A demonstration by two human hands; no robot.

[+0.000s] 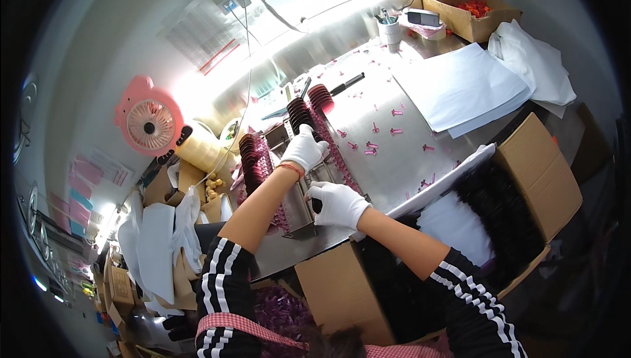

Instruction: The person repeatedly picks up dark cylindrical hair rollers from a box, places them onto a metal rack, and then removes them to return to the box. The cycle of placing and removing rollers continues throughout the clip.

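My left hand [305,150], in a white glove, has its fingers closed at the near end of a row of thin black discs [299,112]. The row stands in a metal rack [303,228] lined with small purple pieces. My right hand [342,205], also gloved, is closed around a small black round piece [317,205] beside the rack's near part. Another dark disc row [248,154] sits along the rack's left side, and a reddish-lit disc row [320,97] stands at its far right. The fingertips of my left hand are partly hidden.
Purple T-shaped pieces [396,112] lie scattered on the steel table [358,105]. An open cardboard box [542,177] with black pieces stands at the near right. White sheets [460,85] lie at the far right. A pink fan [150,125] stands at left; a purple heap [279,315] lies below.
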